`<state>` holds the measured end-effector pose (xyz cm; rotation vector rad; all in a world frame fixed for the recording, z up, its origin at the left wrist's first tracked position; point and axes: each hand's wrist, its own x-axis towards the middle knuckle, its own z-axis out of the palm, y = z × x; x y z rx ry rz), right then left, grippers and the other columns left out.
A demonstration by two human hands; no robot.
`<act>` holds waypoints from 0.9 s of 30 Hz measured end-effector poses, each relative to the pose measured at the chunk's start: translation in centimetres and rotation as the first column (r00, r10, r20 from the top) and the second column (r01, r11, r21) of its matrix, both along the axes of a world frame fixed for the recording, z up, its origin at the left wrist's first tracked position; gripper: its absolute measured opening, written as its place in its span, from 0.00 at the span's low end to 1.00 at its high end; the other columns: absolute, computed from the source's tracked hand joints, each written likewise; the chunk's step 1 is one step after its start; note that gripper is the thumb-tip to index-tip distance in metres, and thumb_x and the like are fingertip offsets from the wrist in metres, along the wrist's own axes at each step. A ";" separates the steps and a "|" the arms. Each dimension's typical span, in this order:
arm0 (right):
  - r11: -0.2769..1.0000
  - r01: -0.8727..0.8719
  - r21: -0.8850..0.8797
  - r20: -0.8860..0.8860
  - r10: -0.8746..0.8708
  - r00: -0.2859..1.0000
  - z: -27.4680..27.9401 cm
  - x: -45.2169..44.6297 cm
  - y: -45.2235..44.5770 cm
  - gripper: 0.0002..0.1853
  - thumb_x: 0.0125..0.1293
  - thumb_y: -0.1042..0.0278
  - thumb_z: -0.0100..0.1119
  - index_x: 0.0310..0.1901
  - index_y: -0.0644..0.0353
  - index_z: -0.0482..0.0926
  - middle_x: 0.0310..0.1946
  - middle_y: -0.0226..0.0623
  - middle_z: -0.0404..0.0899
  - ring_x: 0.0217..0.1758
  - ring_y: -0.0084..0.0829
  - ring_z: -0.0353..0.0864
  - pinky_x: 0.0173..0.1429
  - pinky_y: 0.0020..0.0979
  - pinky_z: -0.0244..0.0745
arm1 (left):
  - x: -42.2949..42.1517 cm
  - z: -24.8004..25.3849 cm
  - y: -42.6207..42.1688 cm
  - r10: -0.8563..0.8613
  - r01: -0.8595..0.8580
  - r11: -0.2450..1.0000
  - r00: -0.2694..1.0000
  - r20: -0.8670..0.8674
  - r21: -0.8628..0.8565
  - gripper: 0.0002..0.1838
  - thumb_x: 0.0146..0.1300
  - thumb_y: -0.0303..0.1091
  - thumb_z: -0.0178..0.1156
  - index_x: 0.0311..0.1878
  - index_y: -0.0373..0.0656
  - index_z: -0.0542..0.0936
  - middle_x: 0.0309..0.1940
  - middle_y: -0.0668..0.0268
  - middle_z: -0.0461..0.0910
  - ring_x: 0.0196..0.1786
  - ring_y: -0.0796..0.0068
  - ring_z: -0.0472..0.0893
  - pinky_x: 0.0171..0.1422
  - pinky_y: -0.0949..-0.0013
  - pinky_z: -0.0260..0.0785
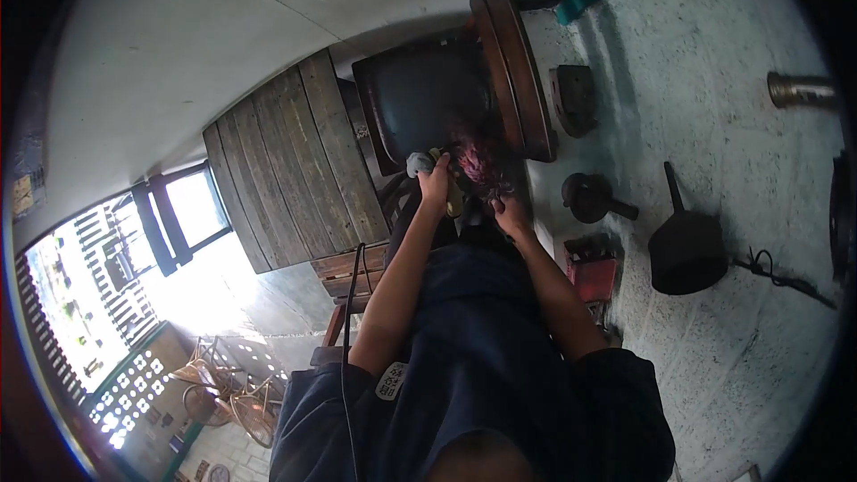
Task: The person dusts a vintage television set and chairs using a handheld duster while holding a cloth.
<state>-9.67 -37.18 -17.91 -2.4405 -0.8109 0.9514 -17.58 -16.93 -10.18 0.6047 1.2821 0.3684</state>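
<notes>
My left hand (434, 186) is closed around a yellowish-olive object (455, 199) with a rounded grey part (418, 163) at its end; its kind is unclear. Beside it, my right hand (511, 216) is closed at the near end of a dark red and purple feathery bundle (478, 165). That bundle is blurred and lies over the edge of a chair. The chair has a dark, smooth seat (428, 94) and a brown wooden backrest (511, 62), just beyond my hands.
A weathered plank table (286, 161) stands left of the chair. To the right, against a pale rough surface, are a dark long-handled pan (687, 254), a rounded dark vessel (589, 198), an old iron (574, 100) and a red box (593, 275). A black cord (348, 366) runs beside my left arm.
</notes>
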 end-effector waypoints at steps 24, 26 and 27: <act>0.999 -0.039 -0.004 0.105 0.039 0.994 -4.4 7.6 19.7 0.19 0.69 0.55 0.53 0.46 0.65 0.78 0.36 0.60 0.81 0.42 0.58 0.81 0.47 0.48 0.74 | 7.9 1.0 20.1 -0.026 0.023 0.998 0.999 0.045 0.056 0.09 0.61 0.35 0.65 0.36 0.44 0.74 0.25 0.68 0.74 0.24 0.74 0.77 0.28 0.68 0.71; 0.999 0.004 0.033 0.228 -0.012 0.974 -5.6 6.6 18.8 0.19 0.69 0.55 0.53 0.47 0.65 0.78 0.37 0.60 0.81 0.42 0.58 0.81 0.48 0.48 0.74 | 7.6 0.7 19.5 -0.039 0.035 0.997 0.997 0.059 0.066 0.10 0.61 0.35 0.65 0.36 0.44 0.74 0.25 0.68 0.74 0.24 0.74 0.77 0.27 0.68 0.71; 0.996 0.043 0.081 0.339 -0.068 0.938 -5.5 6.0 18.7 0.19 0.69 0.55 0.54 0.48 0.65 0.77 0.38 0.59 0.81 0.42 0.58 0.81 0.48 0.48 0.74 | 7.2 1.0 18.8 0.000 -0.003 0.999 0.998 0.061 0.052 0.10 0.61 0.35 0.65 0.37 0.44 0.74 0.25 0.69 0.74 0.24 0.74 0.77 0.27 0.68 0.71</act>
